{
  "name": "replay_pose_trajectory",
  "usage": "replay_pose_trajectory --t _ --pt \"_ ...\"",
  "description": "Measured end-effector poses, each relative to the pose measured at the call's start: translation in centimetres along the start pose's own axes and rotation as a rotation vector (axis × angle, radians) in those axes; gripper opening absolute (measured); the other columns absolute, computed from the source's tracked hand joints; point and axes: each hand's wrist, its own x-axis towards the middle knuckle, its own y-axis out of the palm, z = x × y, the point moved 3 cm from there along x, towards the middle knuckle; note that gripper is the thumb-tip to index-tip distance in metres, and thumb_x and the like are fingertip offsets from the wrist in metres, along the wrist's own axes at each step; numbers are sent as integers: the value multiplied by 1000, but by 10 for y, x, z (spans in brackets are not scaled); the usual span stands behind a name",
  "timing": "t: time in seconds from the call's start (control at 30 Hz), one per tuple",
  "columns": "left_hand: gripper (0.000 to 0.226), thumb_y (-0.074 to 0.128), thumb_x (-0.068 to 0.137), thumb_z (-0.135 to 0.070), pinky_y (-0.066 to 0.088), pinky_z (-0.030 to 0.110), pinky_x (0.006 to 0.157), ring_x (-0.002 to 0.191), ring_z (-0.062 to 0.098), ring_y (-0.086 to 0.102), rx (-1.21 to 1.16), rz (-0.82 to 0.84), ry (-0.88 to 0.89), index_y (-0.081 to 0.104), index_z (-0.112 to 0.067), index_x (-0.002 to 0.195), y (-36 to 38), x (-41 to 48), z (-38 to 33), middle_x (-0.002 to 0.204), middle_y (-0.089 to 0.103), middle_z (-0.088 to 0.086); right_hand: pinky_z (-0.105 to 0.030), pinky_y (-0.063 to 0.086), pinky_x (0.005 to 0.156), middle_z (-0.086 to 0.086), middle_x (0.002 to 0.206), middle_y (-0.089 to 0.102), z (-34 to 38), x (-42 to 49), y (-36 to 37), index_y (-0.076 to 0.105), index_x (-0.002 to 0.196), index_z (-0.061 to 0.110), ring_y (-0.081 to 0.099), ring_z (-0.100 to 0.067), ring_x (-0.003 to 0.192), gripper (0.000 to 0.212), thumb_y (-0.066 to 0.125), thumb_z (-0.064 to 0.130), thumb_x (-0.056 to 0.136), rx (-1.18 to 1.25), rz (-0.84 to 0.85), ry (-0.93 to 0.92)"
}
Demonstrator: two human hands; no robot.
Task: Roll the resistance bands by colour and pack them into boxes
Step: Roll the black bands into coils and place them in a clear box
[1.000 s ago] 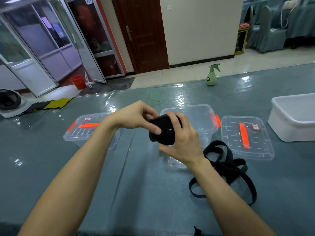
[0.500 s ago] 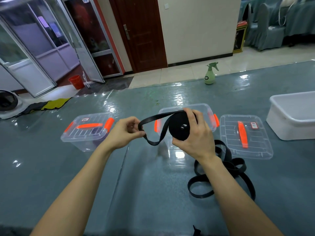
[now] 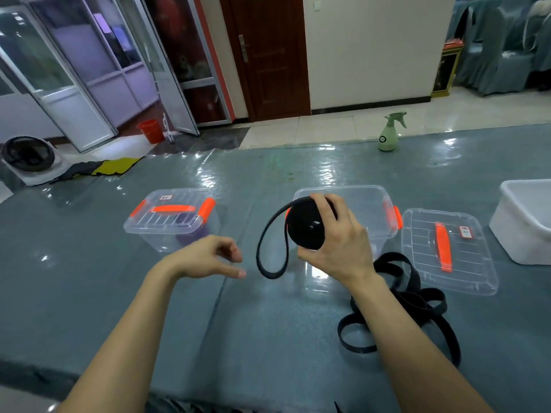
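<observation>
Black rubber band wound into a thick roll (image 3: 310, 231), held up above the grey surface (image 3: 119, 308) in the right hand (image 3: 343, 245). Right fingers (image 3: 323, 204) curled over the top of the roll, thumb tucked under its lower edge, a firm grip from both sides. Loose tail (image 3: 265, 251) of the same band hanging off the top of the roll in a long drooping loop, just left of the right fingers.

Left hand (image 3: 205, 257) lower down and left of that loop, near it but apart. Left fingers (image 3: 229, 248) loosely curled, thumb stretched toward the loop, nothing held between them.

Directly beyond the right fingers, an open clear box (image 3: 369, 204) with orange latches, partly hidden by roll and hand. Right of those fingers, flat on the surface, a clear lid (image 3: 465, 263) with an orange handle. Further right again, a white tub (image 3: 524, 222) cut off by the frame edge. Beyond the left fingers, a closed clear box (image 3: 170, 225) with orange handle and latches, something purple dimly visible inside.

Below and right of the right fingers, beside the wrist, a tangle of loose black bands (image 3: 423, 299) lying unrolled on the surface, partly covered by the forearm.

Far beyond both hands, at the back edge of the surface, a pale green spray bottle (image 3: 388, 138). Off to the left on the floor, a red bucket (image 3: 150, 131) by a glass door.
</observation>
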Motion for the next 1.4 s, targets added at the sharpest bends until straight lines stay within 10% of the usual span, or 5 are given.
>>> replay_pose_trajectory --t 0.23,0.57,0.73,1.03,1.4 --pt "44 86 93 -23 59 22 99 119 12 77 -472 -254 323 73 -15 135 -25 -2 -61 123 82 -3 -44 62 60 -5 143 54 38 20 17 47 152 25 63 -31 110 94 78 46 65 -8 52 -141" --pt "29 97 76 -26 63 47 103 98 23 84 -456 -240 249 87 -21 102 -75 17 -56 95 86 6 -45 62 60 -4 140 52 76 55 36 45 152 26 63 -32 106 95 85 42 67 -18 9 -202" --pt "19 99 77 -21 66 48 94 87 16 84 -263 -311 232 88 -26 91 -107 17 -46 82 84 -3 -44 60 92 10 154 45 84 70 48 11 169 40 59 -22 129 143 94 71 57 157 362 3" --pt "15 92 76 -29 64 38 74 76 3 76 335 -304 293 86 -30 89 -130 9 -35 78 81 -15 -43 54 79 10 94 74 108 103 65 83 106 28 60 -17 78 22 87 41 89 376 546 72" --pt "15 91 75 -37 56 31 63 73 4 70 541 -218 314 84 -31 87 -131 8 -21 75 78 -16 -24 50 53 9 58 73 127 96 96 83 90 36 71 -11 55 16 88 50 84 359 713 125"
